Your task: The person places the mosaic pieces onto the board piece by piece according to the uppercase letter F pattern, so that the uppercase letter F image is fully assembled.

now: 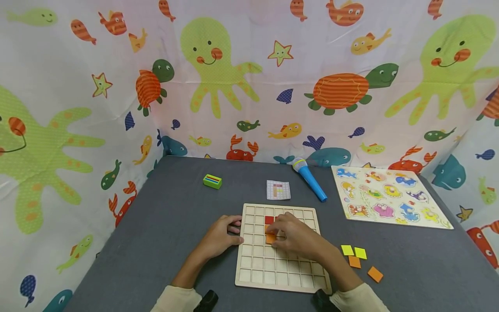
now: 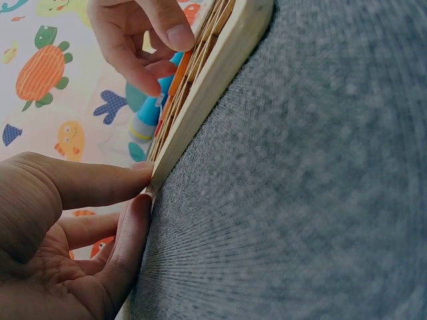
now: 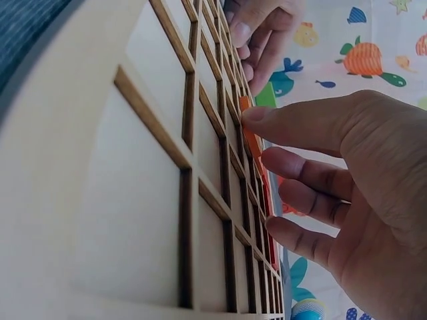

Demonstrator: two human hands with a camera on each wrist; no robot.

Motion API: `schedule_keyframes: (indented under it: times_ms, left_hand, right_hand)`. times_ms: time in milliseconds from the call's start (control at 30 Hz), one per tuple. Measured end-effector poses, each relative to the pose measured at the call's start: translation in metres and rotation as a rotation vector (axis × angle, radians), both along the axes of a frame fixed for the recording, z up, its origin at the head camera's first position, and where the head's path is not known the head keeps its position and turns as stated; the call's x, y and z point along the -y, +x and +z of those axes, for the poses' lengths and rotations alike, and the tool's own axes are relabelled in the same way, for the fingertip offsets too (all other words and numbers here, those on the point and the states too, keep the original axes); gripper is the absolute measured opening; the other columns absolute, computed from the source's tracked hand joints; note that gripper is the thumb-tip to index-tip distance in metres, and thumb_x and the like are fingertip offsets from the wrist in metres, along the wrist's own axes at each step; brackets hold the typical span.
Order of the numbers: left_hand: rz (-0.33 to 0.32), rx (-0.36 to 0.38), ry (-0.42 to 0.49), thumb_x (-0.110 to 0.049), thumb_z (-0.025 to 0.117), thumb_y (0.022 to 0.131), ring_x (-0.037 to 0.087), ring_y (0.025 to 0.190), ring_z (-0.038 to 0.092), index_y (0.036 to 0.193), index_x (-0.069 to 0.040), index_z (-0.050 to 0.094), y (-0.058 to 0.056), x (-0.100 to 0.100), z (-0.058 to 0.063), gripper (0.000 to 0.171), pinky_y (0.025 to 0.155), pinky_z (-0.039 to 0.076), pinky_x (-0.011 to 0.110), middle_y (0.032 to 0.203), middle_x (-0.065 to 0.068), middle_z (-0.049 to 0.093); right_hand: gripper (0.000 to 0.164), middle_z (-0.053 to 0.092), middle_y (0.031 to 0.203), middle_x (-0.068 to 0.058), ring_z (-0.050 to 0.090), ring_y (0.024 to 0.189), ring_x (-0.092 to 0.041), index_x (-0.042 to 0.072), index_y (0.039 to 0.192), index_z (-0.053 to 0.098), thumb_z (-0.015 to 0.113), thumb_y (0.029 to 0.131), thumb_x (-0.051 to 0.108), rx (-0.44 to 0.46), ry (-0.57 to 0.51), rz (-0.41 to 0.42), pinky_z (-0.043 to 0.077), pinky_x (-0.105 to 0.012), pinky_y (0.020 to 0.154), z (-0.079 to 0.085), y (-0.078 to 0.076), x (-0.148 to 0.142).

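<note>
A wooden grid board (image 1: 257,275) lies flat on the table. At its left edge, my left hand (image 1: 218,237) pinches the rim between thumb and forefinger. My right hand (image 1: 298,236) reaches over the board's middle with bent fingers. Its thumb and forefinger (image 3: 280,160) are at opposite ends of an orange tile (image 1: 270,239), the thumb touching it. Just above, a second orange tile (image 1: 267,228) is partly covered by the fingers. A red tile (image 1: 269,220) sits in the grid above that, and more red beside it is mostly hidden by the right hand.
Two yellow tiles (image 1: 347,250) and two orange tiles (image 1: 375,274) lie right of the board. Behind it are a small pattern card (image 1: 278,190) and a blue toy microphone (image 1: 312,180). A sea-animal puzzle board (image 1: 390,197) lies at the right, a green striped block (image 1: 212,181) at back left.
</note>
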State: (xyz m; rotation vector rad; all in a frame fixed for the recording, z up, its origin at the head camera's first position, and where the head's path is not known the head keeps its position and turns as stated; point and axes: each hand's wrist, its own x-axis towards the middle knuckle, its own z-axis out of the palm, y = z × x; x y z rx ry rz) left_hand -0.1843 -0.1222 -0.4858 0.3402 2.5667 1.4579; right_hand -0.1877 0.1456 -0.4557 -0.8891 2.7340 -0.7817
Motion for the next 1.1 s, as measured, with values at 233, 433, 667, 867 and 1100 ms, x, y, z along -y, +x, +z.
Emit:
schedule_keyframes:
  times_ms: [233,433,667,867,1100]
  left_hand:
    - [-0.004,-0.001,-0.002,-0.002,0.085,0.084,0.024,0.107,0.069,0.142,0.001,0.063,0.000,0.000,0.000,0.062,0.094,0.055,0.045,0.122,0.011,0.063]
    - [-0.005,-0.003,-0.002,-0.003,0.085,0.084,0.024,0.107,0.069,0.142,0.001,0.063,0.001,0.000,0.002,0.062,0.094,0.055,0.044,0.122,0.011,0.063]
    - [-0.002,-0.009,0.001,-0.003,0.086,0.084,0.024,0.107,0.069,0.141,0.002,0.063,0.001,0.000,0.002,0.062,0.094,0.055,0.045,0.122,0.011,0.064]
    - [-0.001,-0.011,0.001,-0.003,0.085,0.084,0.025,0.107,0.069,0.141,0.003,0.063,0.001,0.000,0.002,0.062,0.093,0.055,0.045,0.122,0.011,0.064]
    - [0.004,0.000,0.000,-0.004,0.086,0.085,0.023,0.108,0.069,0.142,0.002,0.062,0.001,0.000,0.001,0.062,0.094,0.055,0.043,0.122,0.011,0.063]
  right_hand:
    - [0.027,0.068,0.121,0.000,0.057,0.113,-0.019,0.015,0.120,0.079,0.081,0.094,0.016,0.018,0.009,0.000,0.053,-0.047,0.098,0.000,0.000,0.000]
    - [0.027,0.069,0.114,0.003,0.057,0.107,-0.016,0.015,0.120,0.079,0.082,0.094,0.017,-0.012,0.005,0.028,0.053,-0.042,0.093,-0.001,0.000,-0.001]
    - [0.031,0.069,0.114,0.005,0.058,0.106,-0.015,0.014,0.123,0.078,0.084,0.093,0.019,0.018,-0.003,0.032,0.054,-0.041,0.093,0.000,0.000,-0.001]
    - [0.034,0.069,0.116,0.005,0.060,0.109,-0.016,0.016,0.126,0.077,0.083,0.093,0.023,0.048,-0.005,0.012,0.054,-0.042,0.095,0.002,0.001,-0.005]
    - [0.029,0.071,0.109,0.006,0.062,0.102,-0.015,0.013,0.124,0.076,0.079,0.096,0.020,0.029,-0.040,0.028,0.054,-0.035,0.087,0.005,0.003,-0.014]
